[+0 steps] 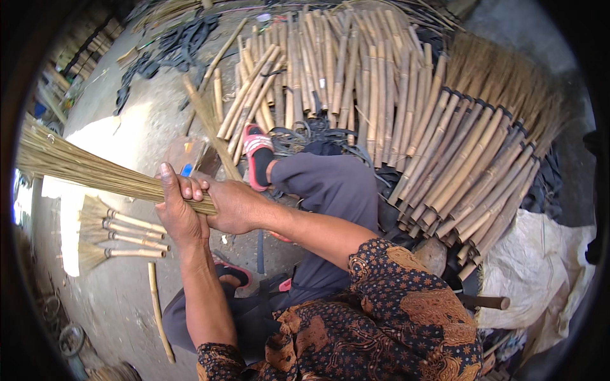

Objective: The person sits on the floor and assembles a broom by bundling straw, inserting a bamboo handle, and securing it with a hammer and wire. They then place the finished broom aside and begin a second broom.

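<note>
A thick bundle of thin broom bristles [95,164] reaches from the left edge to my hands, its loose ends pointing left. My left hand [181,206] is wrapped round the butt end, thumb up. Close against it, my right hand [234,206] also grips the butt end; its fingers are partly hidden by the left hand. Beyond my hands a second slim bristle bunch [213,130] lies slanted, its lower end behind my right wrist. No handle shows in the bundle I hold.
Bamboo sticks [337,70] lie piled ahead. Several finished brooms [470,159] are stacked at right, and small brooms [133,235] lie at left near a single stick [159,311]. Black rubber strips [184,41] are scattered at far left. A white sack [527,273] sits at right.
</note>
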Demonstrator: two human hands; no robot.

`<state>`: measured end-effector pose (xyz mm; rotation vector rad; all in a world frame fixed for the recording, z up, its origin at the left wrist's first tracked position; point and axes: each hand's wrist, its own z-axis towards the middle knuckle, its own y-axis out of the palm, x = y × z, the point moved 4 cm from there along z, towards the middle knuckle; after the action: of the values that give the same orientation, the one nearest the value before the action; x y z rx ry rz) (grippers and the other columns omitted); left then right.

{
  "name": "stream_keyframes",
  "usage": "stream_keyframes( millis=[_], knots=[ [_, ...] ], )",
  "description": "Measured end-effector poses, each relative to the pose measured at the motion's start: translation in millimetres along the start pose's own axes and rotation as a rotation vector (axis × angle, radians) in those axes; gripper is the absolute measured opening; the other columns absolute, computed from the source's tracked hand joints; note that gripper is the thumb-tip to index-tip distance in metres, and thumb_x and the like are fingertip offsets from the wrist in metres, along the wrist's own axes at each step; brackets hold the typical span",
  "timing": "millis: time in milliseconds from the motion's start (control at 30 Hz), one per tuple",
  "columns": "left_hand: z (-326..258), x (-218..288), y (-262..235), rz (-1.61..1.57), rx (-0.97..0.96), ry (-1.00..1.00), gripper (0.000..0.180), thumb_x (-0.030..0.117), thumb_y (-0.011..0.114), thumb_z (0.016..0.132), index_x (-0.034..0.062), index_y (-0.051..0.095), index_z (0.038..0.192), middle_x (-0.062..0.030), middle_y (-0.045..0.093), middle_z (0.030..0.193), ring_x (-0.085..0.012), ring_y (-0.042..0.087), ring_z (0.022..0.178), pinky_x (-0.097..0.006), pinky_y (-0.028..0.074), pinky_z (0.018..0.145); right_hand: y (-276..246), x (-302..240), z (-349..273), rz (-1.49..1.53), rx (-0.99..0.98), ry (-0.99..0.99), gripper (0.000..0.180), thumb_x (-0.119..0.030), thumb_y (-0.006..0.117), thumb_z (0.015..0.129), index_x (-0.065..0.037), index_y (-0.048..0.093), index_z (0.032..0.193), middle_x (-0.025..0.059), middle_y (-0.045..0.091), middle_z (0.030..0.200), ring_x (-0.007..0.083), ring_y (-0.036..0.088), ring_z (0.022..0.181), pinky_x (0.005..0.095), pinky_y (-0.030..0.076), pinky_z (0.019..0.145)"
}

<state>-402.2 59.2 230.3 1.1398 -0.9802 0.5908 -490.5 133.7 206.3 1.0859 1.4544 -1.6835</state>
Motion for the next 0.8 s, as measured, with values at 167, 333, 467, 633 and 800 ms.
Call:
stream_keyframes(
  millis=[167,333,467,633,800],
  knots=[
    [-15,-7,59,0.530,-0.564,0.149,0.078,0.052,0.065,0.103,-0.0066,0.042,0.149,-0.0176,0.067,0.128,-0.0227,0.064,0.122,-0.038,0.049,0.107,-65,25,-63,0.197,0.381,0.060,0.021,-0.017,0.071,0.092,0.000,0.069,0.104,0.0092,0.071,0.084,0.0256,0.070,0.081,0.0372,0.056,0.077],
    [13,-16,17,0.669,-0.794,-0.204,0.052,0.041,0.062,0.107,-0.0020,0.058,0.137,-0.0144,0.066,0.123,-0.0208,0.068,0.109,-0.035,0.051,0.100,-173,115,-171,0.173,0.945,0.358,0.018,-0.016,0.073,0.095,-0.001,0.071,0.106,-0.0004,0.065,0.077,0.0094,0.060,0.069,0.0284,0.051,0.064],
    [37,-4,-59,0.942,-0.805,-0.302,0.037,0.031,0.058,0.110,0.0000,0.063,0.129,-0.0118,0.068,0.116,-0.0175,0.068,0.099,-0.032,0.052,0.093,-218,206,-264,-0.182,1.306,0.767,0.028,-0.021,0.075,0.092,0.002,0.073,0.107,0.0135,0.074,0.082,0.0262,0.072,0.078,0.0389,0.055,0.072],
    [42,29,-145,1.098,-0.572,-0.412,0.040,0.035,0.059,0.109,0.0014,0.063,0.130,-0.0110,0.069,0.113,-0.0167,0.068,0.094,-0.031,0.053,0.088,-225,288,-322,-0.324,1.332,1.326,0.038,-0.034,0.073,0.093,0.002,0.076,0.107,0.0280,0.074,0.115,0.0441,0.071,0.111,0.0486,0.056,0.095],
    [26,59,-216,1.118,-0.320,-0.441,0.045,0.042,0.059,0.108,0.0036,0.063,0.132,-0.0101,0.071,0.110,-0.0163,0.069,0.088,-0.032,0.054,0.084,-247,332,-336,-0.288,1.219,1.457,0.043,-0.033,0.069,0.097,0.001,0.071,0.122,0.0259,0.071,0.126,0.0422,0.068,0.119,0.0474,0.055,0.101]
  ],
)
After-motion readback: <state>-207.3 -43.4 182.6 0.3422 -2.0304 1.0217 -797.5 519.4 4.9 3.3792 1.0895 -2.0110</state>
